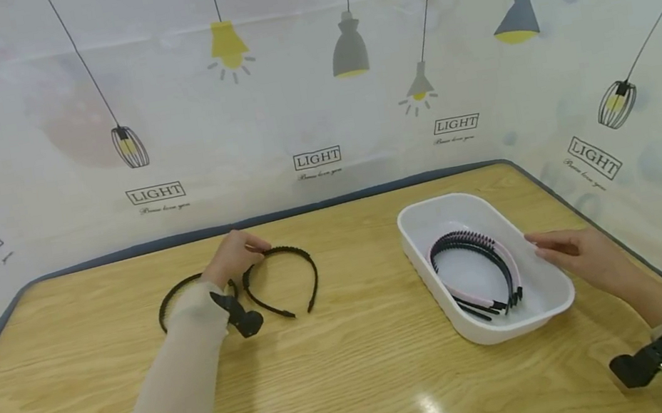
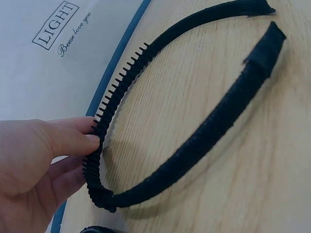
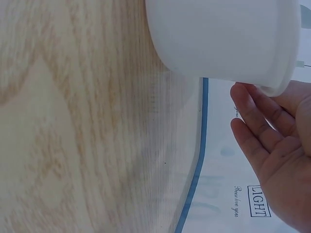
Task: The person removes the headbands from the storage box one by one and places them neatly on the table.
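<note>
In the head view my left hand (image 1: 233, 256) is at the far left part of the table and pinches a black headband (image 1: 315, 277) by its toothed band. The left wrist view shows thumb and fingers on the comb teeth of this headband (image 2: 182, 160), its two ends pointing away from the hand. Another black headband (image 1: 162, 310) lies to the left, partly hidden behind the left forearm. On the right, my right hand (image 1: 589, 261) holds the rim of a white plastic basin (image 1: 560, 306), fingers against the outer wall in the right wrist view.
Several black headbands (image 1: 506, 269) and a pink headband (image 1: 512, 266) lie together inside the basin. The wooden table (image 1: 357, 368) ends at a printed white cloth wall (image 1: 266, 123) at the back and right. Each wrist wears a black camera.
</note>
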`<state>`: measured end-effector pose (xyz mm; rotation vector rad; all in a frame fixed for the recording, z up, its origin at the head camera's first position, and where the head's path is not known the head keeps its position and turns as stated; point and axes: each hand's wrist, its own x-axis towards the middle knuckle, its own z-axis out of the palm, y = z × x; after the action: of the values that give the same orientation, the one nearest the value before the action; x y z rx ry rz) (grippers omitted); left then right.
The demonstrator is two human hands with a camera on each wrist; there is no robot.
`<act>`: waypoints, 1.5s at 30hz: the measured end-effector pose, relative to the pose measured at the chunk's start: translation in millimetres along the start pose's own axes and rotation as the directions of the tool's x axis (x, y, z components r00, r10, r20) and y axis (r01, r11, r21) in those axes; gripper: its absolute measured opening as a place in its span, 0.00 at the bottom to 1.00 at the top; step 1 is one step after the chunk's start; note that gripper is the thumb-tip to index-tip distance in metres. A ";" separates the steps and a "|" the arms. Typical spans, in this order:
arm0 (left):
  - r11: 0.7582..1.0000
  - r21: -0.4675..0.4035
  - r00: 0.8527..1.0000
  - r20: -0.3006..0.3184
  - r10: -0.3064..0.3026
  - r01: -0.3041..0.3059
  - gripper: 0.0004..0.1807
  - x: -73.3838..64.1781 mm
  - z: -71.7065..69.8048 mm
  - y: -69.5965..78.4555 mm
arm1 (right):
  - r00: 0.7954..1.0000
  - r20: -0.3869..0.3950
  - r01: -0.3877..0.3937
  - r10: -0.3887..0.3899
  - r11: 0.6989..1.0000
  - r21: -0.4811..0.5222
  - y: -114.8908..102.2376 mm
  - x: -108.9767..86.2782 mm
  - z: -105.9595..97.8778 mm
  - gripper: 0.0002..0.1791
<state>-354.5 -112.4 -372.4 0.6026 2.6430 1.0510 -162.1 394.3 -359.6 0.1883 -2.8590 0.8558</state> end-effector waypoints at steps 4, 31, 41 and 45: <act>1.000 0.008 1.000 -0.025 -0.003 0.003 0.14 1.2 1.8 -2.1 | 1.000 0.005 -0.009 0.009 1.000 -0.005 -0.3 -0.3 -0.1 0.20; 1.000 0.014 0.999 -0.031 -0.019 0.019 0.14 4.2 7.9 -5.2 | 1.000 0.010 -0.014 0.014 1.000 -0.002 -1.0 -1.7 0.4 0.21; 1.000 0.002 1.000 -0.029 -0.006 0.006 0.15 2.8 5.6 -1.2 | 1.000 0.002 -0.010 0.010 1.000 -0.003 -1.4 -1.1 0.4 0.20; 1.000 -0.013 0.999 -0.033 -0.010 0.010 0.16 2.0 4.7 7.5 | 1.000 -0.001 -0.006 0.006 1.000 -0.002 -1.0 -1.3 0.3 0.20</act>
<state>-352.4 -103.7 -370.8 0.5735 2.6622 1.0834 -160.7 393.5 -359.6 0.1789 -2.8605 0.8535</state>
